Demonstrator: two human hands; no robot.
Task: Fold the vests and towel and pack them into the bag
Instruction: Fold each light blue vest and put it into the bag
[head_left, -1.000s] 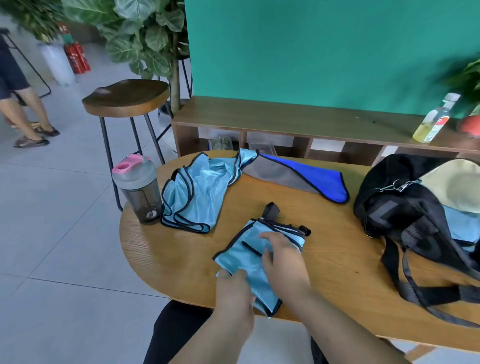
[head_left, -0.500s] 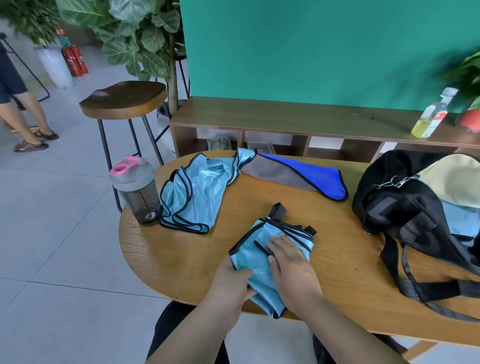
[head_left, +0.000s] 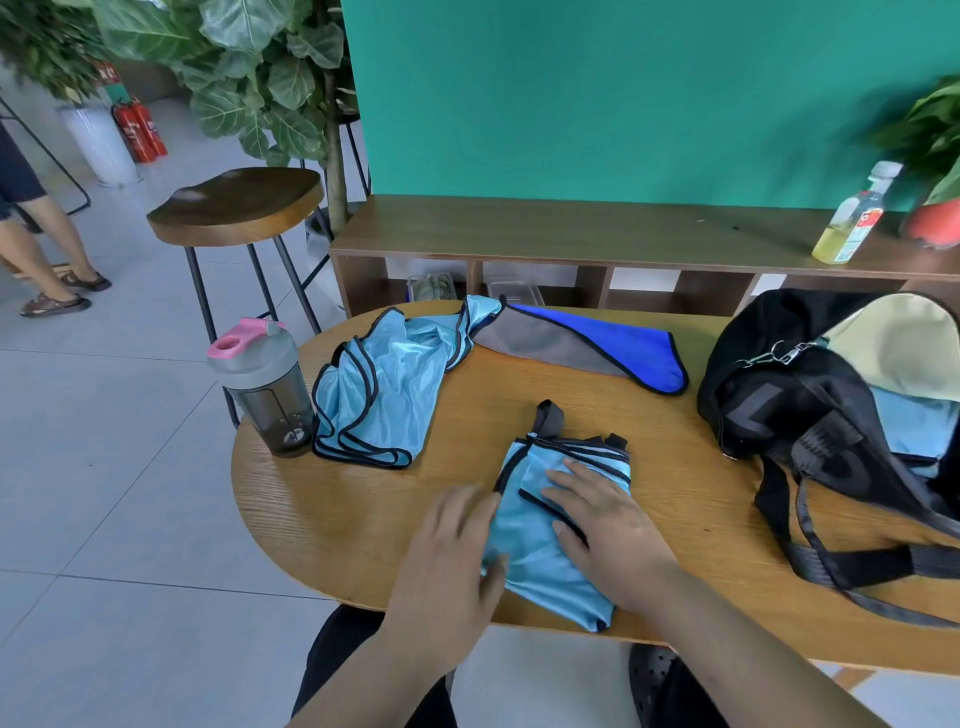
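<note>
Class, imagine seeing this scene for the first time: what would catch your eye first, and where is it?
The half-folded light-blue vest at the near edge of the table, with the right hand flat on it and the left hand at its left side. Next, the black bag open on the right, and the crumpled vest beside the shaker bottle on the left.

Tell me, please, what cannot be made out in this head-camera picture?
Head view: left hand is motion-blurred; whether its fingers touch the folded vest is unclear.
Head view: right hand lies flat on that vest, hiding the folds beneath.
Head view: bag is cut off by the right edge; its contents are mostly hidden.
Head view: the bottle label is too small to read.
</note>
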